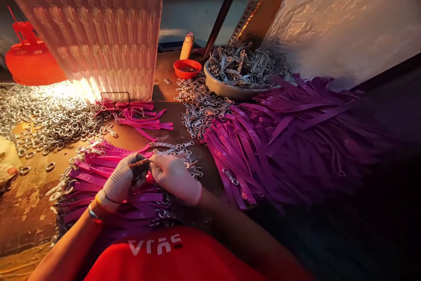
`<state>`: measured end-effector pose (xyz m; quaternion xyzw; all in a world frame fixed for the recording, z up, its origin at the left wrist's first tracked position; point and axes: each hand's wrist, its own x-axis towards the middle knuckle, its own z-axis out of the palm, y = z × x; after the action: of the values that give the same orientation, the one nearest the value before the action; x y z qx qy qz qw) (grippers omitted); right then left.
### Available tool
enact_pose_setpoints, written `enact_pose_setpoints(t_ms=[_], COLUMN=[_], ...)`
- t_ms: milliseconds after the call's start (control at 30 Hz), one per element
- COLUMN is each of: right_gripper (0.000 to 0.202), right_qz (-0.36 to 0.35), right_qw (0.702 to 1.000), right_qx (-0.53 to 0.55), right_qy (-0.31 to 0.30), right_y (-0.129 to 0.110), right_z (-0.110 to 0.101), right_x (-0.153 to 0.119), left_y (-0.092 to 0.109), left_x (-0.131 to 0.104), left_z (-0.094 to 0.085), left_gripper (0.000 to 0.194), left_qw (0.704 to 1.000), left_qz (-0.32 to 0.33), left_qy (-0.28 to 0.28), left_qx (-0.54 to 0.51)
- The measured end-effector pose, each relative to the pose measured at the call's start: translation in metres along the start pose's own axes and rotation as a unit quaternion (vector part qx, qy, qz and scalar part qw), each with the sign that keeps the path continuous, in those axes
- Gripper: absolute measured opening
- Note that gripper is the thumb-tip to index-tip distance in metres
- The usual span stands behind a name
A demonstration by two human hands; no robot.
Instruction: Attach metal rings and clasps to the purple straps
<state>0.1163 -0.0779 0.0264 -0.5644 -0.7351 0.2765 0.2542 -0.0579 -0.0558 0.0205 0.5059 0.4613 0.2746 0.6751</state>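
My left hand (119,180), in a knitted glove with dark dots and darkened fingertips, is closed in a pinch. My right hand (177,179), in a plain pale glove, has its thumb and fingers pressed together against the left fingertips. Whatever sits between the two hands is hidden by the fingers. Both hands are over a stack of pink-purple straps (87,178), laid side by side with metal rings and hooks along the left ends. Just beyond the right hand lie several silvery metal link pieces (174,146).
A large heap of purple straps (279,140) lies to the right. Behind it a basin (226,90) overflows with metal pieces, near a small red bowl (187,69). Loose rings (62,119) cover the left, under a red lamp (34,64) and a ribbed translucent panel (115,31).
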Motion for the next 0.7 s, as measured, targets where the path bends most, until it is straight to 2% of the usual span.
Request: enact_pose_setpoints(t_ms=[67,133,200,333,433,533,600,700], right_gripper=[0.016,0.025,0.033,0.031,0.028,0.024,0.027,0.030], right_qz=[-0.005,-0.008,-0.011,-0.054,-0.079,-0.049,-0.040,-0.078], right_qw=[0.994,0.984,0.981,0.979,0.986,0.998,0.993,0.977], right_qx=[0.109,0.177,0.191,0.181,0.126,-0.005,-0.100,-0.184], right_qy=[0.010,0.010,0.026,0.078,0.075,0.040,0.037,0.073], right_y=[0.006,0.015,0.025,0.031,0.024,0.013,0.009,0.012], right_z=[-0.002,-0.005,-0.008,-0.008,-0.009,-0.011,-0.011,-0.004], right_x=[-0.001,-0.003,-0.006,-0.006,-0.003,0.000,-0.001,-0.004], left_y=[0.004,0.010,0.016,0.019,0.012,0.005,0.005,0.011], left_x=[0.000,0.000,-0.001,0.003,0.008,0.012,0.014,0.018], left_z=[-0.001,-0.001,0.001,0.010,0.014,0.014,0.014,0.017], left_gripper=[0.040,0.037,0.037,0.039,0.034,0.028,0.029,0.035], left_qw=[1.000,0.999,0.997,0.998,1.000,0.998,0.994,0.988], left_qz=[0.004,-0.002,-0.018,-0.028,-0.007,0.018,0.006,-0.039], left_qy=[0.013,0.040,0.061,0.052,0.028,0.014,0.028,0.053], left_qx=[-0.002,-0.025,-0.037,-0.002,-0.002,-0.056,-0.102,-0.139])
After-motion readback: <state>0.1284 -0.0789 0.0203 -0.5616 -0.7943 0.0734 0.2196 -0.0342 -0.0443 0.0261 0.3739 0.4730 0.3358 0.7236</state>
